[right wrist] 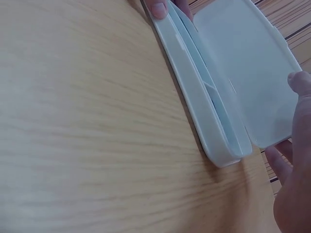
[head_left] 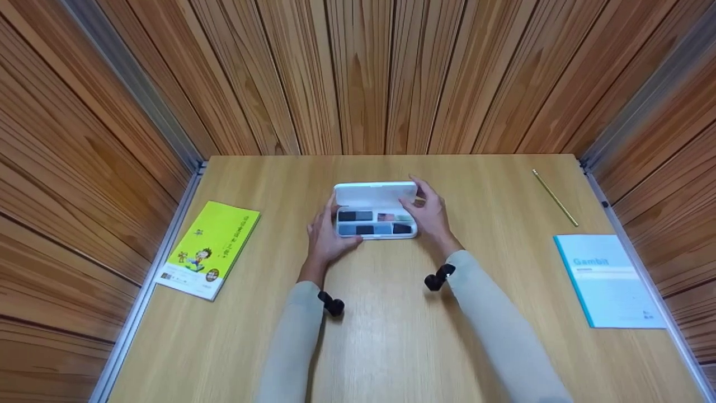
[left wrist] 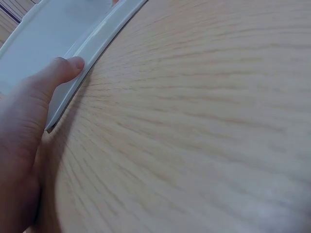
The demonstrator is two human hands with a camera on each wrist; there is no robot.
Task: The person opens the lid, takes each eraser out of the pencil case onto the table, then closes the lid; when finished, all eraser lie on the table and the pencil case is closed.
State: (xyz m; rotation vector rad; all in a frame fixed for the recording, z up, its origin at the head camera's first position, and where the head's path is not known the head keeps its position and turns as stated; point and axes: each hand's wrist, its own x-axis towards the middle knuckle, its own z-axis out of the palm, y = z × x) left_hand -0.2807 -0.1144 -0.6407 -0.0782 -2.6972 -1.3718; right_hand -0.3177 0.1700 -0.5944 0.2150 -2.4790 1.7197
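Observation:
A white pencil case [head_left: 386, 237] lies on the wooden table with its lid [head_left: 366, 195] raised at the back. Inside its compartments are several dark rectangular pieces [head_left: 364, 230] and a small pinkish piece [head_left: 386, 217]. My left hand [head_left: 327, 238] grips the case's left end, its thumb pressed on the front rim in the left wrist view. The lid's right edge is held by my right hand [head_left: 430, 212]; in the right wrist view the thumb lies on the lid's inner side, with fingers behind it.
To the left lies a yellow-green booklet [head_left: 215, 240] with a cartoon figure. A pencil [head_left: 555, 197] sits at the back right, above a light blue "Gambit" notebook [head_left: 612, 285]. Wood-panelled walls [head_left: 363, 78] enclose the table's back and sides.

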